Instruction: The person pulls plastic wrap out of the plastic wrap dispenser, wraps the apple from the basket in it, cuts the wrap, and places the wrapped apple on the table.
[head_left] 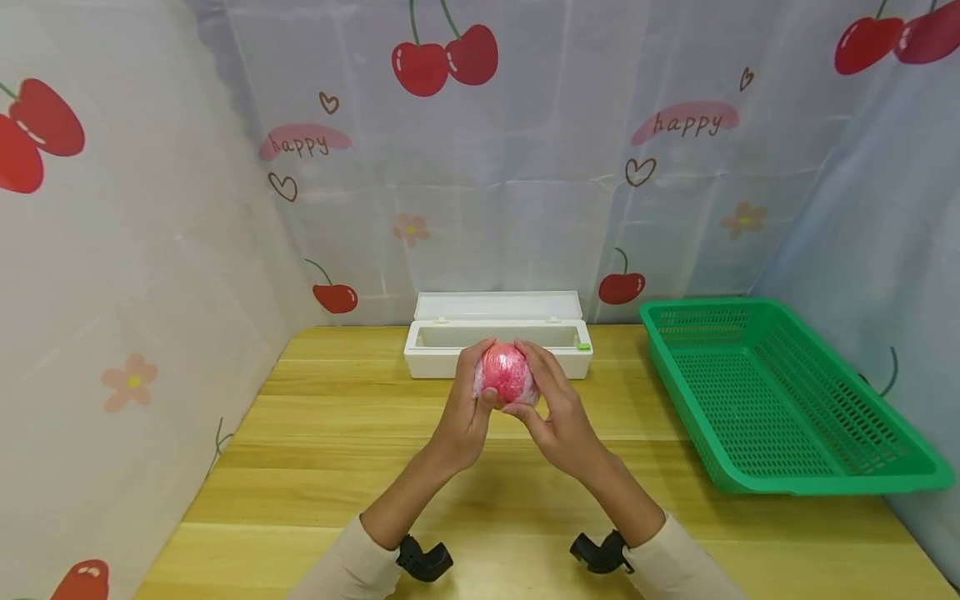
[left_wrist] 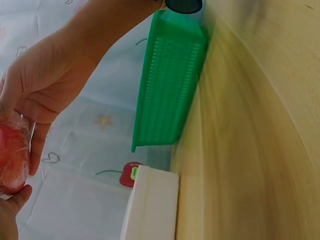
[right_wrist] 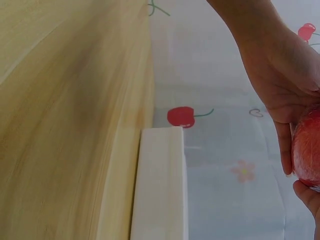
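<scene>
Both hands hold a red apple (head_left: 506, 372) wrapped in clear plastic film, lifted above the table. My left hand (head_left: 462, 417) grips its left side, thumb on the near face. On the other side my right hand (head_left: 558, 417) has its fingers over the top and its thumb low at the front. Loose, crinkled film shows at the apple's lower edges. The left wrist view shows the right hand (left_wrist: 52, 75) around the apple (left_wrist: 12, 157); the right wrist view shows the left hand (right_wrist: 287, 75) on it. Behind stands a white film dispenser box (head_left: 450, 363), lid raised.
A green perforated plastic basket (head_left: 693, 417) stands on the right of the wooden table (head_left: 322, 483). A curtain (head_left: 525, 242) printed with cherries hangs behind and at both sides. Each wrist wears a black camera mount.
</scene>
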